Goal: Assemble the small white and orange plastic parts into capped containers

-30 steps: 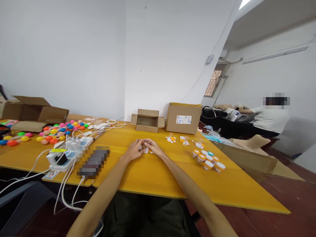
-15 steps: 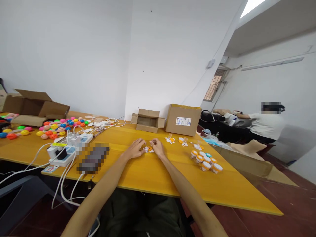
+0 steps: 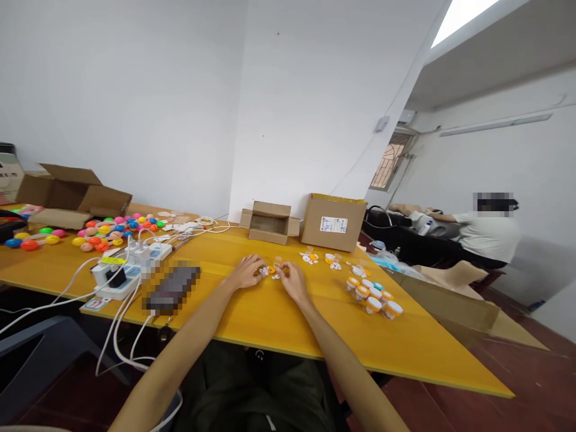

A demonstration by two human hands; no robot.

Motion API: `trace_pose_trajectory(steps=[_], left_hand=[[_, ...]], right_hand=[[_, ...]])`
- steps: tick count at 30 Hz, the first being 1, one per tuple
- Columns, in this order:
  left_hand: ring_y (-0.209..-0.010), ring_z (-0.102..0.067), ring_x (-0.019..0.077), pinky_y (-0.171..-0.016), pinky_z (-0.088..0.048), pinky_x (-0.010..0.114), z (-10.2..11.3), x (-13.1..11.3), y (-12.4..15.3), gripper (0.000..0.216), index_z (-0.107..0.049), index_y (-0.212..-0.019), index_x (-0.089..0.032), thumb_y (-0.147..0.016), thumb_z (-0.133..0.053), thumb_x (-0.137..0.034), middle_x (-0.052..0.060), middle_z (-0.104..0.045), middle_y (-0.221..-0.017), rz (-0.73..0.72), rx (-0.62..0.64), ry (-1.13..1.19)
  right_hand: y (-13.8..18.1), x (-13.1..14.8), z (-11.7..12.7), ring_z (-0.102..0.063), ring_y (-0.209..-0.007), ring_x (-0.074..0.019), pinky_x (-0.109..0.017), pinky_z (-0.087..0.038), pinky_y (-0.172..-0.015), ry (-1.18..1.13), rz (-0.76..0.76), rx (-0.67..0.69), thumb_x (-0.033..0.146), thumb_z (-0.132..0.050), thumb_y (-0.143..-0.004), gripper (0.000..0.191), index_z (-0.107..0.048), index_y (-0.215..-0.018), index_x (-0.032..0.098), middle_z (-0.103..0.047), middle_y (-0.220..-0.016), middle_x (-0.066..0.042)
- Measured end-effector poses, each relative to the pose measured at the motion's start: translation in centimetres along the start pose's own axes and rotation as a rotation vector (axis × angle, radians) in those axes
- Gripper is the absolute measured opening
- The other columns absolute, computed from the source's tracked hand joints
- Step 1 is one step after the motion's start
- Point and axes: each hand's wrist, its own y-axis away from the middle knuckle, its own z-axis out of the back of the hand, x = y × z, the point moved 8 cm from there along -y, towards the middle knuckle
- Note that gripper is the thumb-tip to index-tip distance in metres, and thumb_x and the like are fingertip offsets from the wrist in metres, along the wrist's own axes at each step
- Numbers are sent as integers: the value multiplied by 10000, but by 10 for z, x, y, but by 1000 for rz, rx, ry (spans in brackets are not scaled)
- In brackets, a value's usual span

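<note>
Both my hands rest on the yellow table [image 3: 279,324], close together. My left hand [image 3: 246,271] lies with its fingers curled beside a small heap of white and orange pieces [image 3: 270,271]. My right hand [image 3: 293,281] sits just right of that heap, its fingertips pinched at the pieces; what they hold is too small to name. Further right lie more small white and orange pieces [image 3: 309,257] and a cluster of small jars with orange and white lids [image 3: 373,295].
Two cardboard boxes [image 3: 270,221] [image 3: 333,221] stand at the back. Power strips with white cables [image 3: 120,273] and a blurred dark object [image 3: 171,288] lie to the left, with colourful balls [image 3: 108,229] and an open box [image 3: 67,195] beyond. A person [image 3: 483,234] sits at the right.
My hands were joined over the small pieces; they have drawn apart and my right hand has pulled slightly back toward me. The view has tilted a little.
</note>
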Motion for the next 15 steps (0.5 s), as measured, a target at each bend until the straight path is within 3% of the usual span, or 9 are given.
trace_pose_trajectory(steps=[7, 12, 15], left_hand=[[-1084, -534, 249, -1004, -393, 424, 0, -5, 0, 232, -658, -1077, -285, -871, -551, -277, 52, -608, -1111, -20, 16, 4], [-1133, -532, 262, -1026, -376, 428, -4, -5, -1, 241, -680, -1071, -293, -851, -583, -286, 55, -621, -1166, -27, 25, -3], [-1093, -553, 255, -1014, -383, 417, -7, -2, -1, 229, -678, -1064, -293, -861, -574, -306, 51, -657, -1097, -13, 20, -5]], right_hand=[[10, 30, -13, -599, -966, -239, -353, -438, -870, 212, 135, 195, 205, -558, -853, 92, -634, -878, 250, -681, -970, -63], [11, 28, -14, -607, -953, -263, -352, -432, -817, 281, 134, 202, 187, -539, -862, 102, -625, -883, 238, -693, -970, -92], [12, 28, -14, -606, -909, -254, -336, -426, -768, 310, 154, 187, 198, -559, -855, 77, -614, -853, 252, -694, -943, -83]])
